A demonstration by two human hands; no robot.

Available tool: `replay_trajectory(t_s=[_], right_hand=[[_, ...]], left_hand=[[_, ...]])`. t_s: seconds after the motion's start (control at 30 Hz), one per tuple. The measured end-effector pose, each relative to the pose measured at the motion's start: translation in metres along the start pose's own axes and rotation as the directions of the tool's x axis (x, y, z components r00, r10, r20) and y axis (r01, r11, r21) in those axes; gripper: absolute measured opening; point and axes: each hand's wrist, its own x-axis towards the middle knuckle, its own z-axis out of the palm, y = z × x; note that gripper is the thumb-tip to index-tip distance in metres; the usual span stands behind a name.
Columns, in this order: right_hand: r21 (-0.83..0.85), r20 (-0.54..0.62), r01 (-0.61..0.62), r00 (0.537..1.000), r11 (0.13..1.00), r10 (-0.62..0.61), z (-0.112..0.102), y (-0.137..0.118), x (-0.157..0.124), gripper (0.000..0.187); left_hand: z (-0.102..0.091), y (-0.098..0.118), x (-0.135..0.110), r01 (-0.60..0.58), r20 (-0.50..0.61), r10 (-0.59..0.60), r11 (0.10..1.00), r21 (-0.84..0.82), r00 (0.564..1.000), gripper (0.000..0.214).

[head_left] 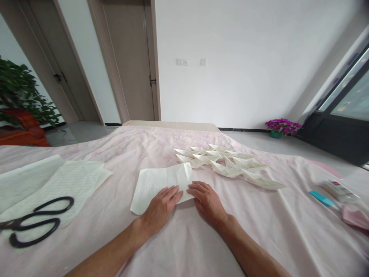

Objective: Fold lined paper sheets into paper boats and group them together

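Note:
A lined sheet of white paper (161, 184) lies in front of me on the pink bedcover, with a crease and a lifted flap near its right side. My left hand (163, 202) rests on the sheet's lower right part, fingers laid along the surface. At the right edge, my right hand (206, 198) grips the paper with curled fingers; its thumb is hidden. Several folded paper boats (227, 163) stand in rows just beyond the right hand.
Black-handled scissors (37, 223) lie on a stack of lined sheets (83, 173) at left. On the right are a blue object (321, 198), a clear-wrapped pack (340, 191) and a pink cloth (354, 217). Purple flowers (284, 126) stand on the floor beyond.

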Motion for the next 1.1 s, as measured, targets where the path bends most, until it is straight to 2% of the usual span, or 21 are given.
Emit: replay_trajectory(t_s=[0.13,0.23,0.37,0.47,0.57,0.63,0.73,0.83,0.93,1.0,1.1], right_hand=[[0.062,-0.037,0.12,0.992,0.991,-0.118,0.0,-0.003,-0.001,0.03],[0.053,-0.067,0.143,0.988,0.988,-0.14,-0.004,-0.003,-0.001,0.04],[0.012,-0.19,0.038,0.981,0.999,-0.035,-0.012,0.007,-0.001,0.051],[0.037,-0.278,-0.074,0.957,0.997,0.082,-0.014,0.02,-0.005,0.048],[0.161,-0.315,-0.121,0.934,0.979,0.167,-0.014,0.031,-0.009,0.036],[0.277,-0.291,-0.165,0.925,0.947,0.246,-0.015,0.035,-0.011,0.031],[0.42,-0.164,-0.271,0.916,0.866,0.366,-0.018,0.035,-0.011,0.042],[0.517,-0.069,-0.24,0.945,0.822,0.319,-0.021,0.033,-0.01,0.041],[0.552,-0.078,-0.185,0.959,0.813,0.271,-0.016,0.035,-0.009,0.036],[0.532,-0.116,-0.263,0.919,0.805,0.377,-0.012,0.039,-0.01,0.036],[0.466,-0.263,-0.431,0.767,0.773,0.586,-0.014,0.043,-0.012,0.039]], left_hand=[[0.003,-0.009,-0.015,0.119,0.015,-0.119,0.993,-0.012,0.993,0.046],[-0.001,-0.022,-0.022,0.106,0.022,-0.104,0.977,-0.186,0.994,0.045],[-0.009,-0.035,-0.023,0.034,0.058,-0.009,0.894,-0.446,0.998,0.04],[-0.01,-0.04,-0.023,0.018,0.075,0.029,0.829,-0.559,0.997,0.04],[-0.009,-0.043,-0.023,0.019,0.099,0.051,0.801,-0.598,0.994,0.04],[-0.009,-0.044,-0.023,0.022,0.112,0.057,0.797,-0.604,0.992,0.038],[-0.012,-0.045,-0.022,0.037,0.108,0.032,0.813,-0.581,0.994,0.034],[-0.017,-0.044,-0.021,0.041,0.11,0.021,0.848,-0.528,0.994,0.033],[-0.019,-0.04,-0.021,0.013,0.084,0.027,0.9,-0.436,0.996,0.035],[-0.02,-0.035,-0.021,-0.017,0.018,0.024,0.943,-0.331,1.0,0.04],[-0.022,-0.025,-0.019,-0.037,-0.103,0.022,0.988,-0.152,0.994,0.046]])
